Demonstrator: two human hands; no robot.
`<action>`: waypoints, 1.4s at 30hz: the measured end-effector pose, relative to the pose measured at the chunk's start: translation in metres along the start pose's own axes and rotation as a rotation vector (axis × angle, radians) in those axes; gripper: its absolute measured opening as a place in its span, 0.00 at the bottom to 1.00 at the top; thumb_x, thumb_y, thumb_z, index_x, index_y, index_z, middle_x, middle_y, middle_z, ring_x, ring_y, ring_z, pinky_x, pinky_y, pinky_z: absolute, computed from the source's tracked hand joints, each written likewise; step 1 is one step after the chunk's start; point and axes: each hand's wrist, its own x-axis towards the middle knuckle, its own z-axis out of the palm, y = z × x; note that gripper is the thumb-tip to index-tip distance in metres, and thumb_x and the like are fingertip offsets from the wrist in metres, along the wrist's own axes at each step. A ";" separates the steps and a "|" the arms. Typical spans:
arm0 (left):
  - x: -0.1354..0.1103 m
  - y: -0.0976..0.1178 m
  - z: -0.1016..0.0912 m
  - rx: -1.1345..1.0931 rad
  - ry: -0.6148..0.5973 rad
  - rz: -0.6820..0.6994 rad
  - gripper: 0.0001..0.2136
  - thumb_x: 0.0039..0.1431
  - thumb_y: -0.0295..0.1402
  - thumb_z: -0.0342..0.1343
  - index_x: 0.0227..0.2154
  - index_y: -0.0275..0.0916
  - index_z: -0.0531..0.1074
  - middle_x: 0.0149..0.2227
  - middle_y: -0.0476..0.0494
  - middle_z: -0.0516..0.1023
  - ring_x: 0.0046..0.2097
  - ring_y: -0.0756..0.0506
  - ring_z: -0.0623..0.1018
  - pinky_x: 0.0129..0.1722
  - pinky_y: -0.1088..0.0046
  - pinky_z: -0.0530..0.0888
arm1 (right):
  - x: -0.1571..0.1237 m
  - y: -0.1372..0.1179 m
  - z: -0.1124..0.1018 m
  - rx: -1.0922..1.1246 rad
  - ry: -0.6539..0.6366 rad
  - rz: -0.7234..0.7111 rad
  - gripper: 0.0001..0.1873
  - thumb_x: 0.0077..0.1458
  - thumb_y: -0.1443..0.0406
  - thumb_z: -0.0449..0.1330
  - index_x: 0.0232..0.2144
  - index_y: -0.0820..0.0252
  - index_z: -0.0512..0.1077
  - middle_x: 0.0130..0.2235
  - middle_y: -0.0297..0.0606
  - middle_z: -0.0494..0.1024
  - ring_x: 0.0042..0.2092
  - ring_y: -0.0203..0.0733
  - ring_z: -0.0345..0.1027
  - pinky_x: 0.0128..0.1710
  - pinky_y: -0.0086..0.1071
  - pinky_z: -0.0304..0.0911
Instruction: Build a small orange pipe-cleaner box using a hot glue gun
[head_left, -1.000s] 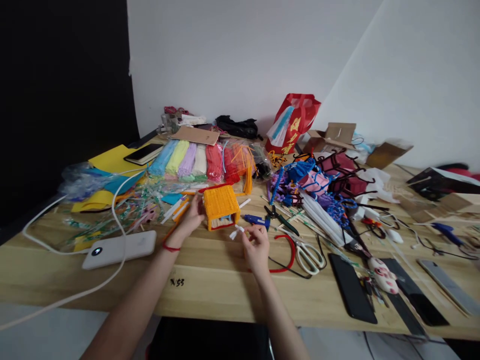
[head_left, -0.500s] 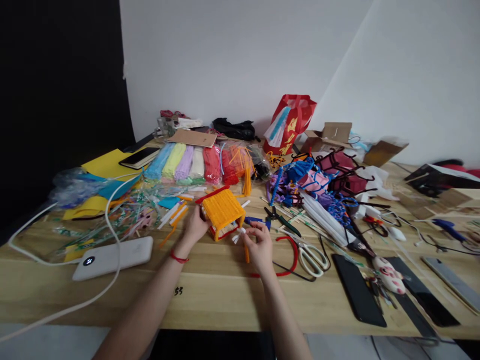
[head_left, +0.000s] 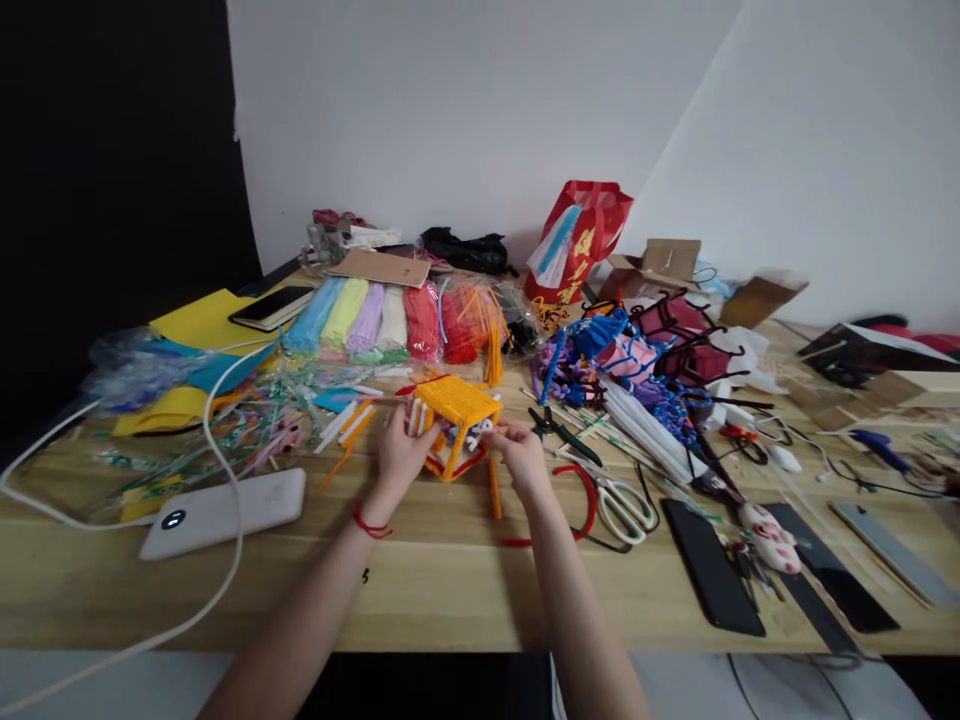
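A small orange woven box (head_left: 457, 403) with a red base is tipped up on the wooden table (head_left: 450, 580). My left hand (head_left: 401, 455) grips its left side, fingers curled round it. My right hand (head_left: 520, 452) pinches a small white piece (head_left: 481, 432) against the box's right front corner. An orange pipe-cleaner stick (head_left: 494, 488) lies on the table just below the box, between my hands.
A white power bank (head_left: 225, 510) with a white cable lies at the left. Scissors (head_left: 619, 503), pliers (head_left: 561, 431), a red wire loop and black phones (head_left: 712, 580) lie to the right. Bagged coloured pipe cleaners (head_left: 397, 322) and a red bag (head_left: 577, 245) sit behind.
My left hand has tipped the orange box up and turned it. My right hand has brought the white piece from the table up to the box's right corner.
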 end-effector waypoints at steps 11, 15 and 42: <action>-0.014 0.023 -0.001 0.162 0.075 0.067 0.21 0.50 0.51 0.59 0.38 0.38 0.70 0.38 0.38 0.73 0.41 0.39 0.74 0.38 0.66 0.70 | 0.010 0.001 0.010 -0.037 -0.067 0.069 0.09 0.38 0.61 0.60 0.18 0.62 0.73 0.22 0.34 0.75 0.26 0.37 0.66 0.29 0.29 0.62; -0.017 0.028 -0.001 0.213 0.077 0.077 0.24 0.50 0.53 0.59 0.40 0.37 0.71 0.39 0.38 0.73 0.40 0.39 0.74 0.36 0.67 0.69 | 0.011 -0.001 0.007 -0.090 -0.035 0.096 0.09 0.39 0.63 0.59 0.22 0.64 0.75 0.21 0.35 0.75 0.23 0.36 0.64 0.25 0.28 0.60; -0.022 0.029 -0.001 0.238 0.057 0.145 0.25 0.50 0.52 0.59 0.45 0.39 0.71 0.40 0.38 0.72 0.40 0.40 0.75 0.37 0.68 0.68 | 0.010 0.015 0.009 -0.378 0.100 -0.029 0.16 0.41 0.59 0.61 0.29 0.66 0.78 0.32 0.48 0.82 0.35 0.57 0.77 0.31 0.35 0.68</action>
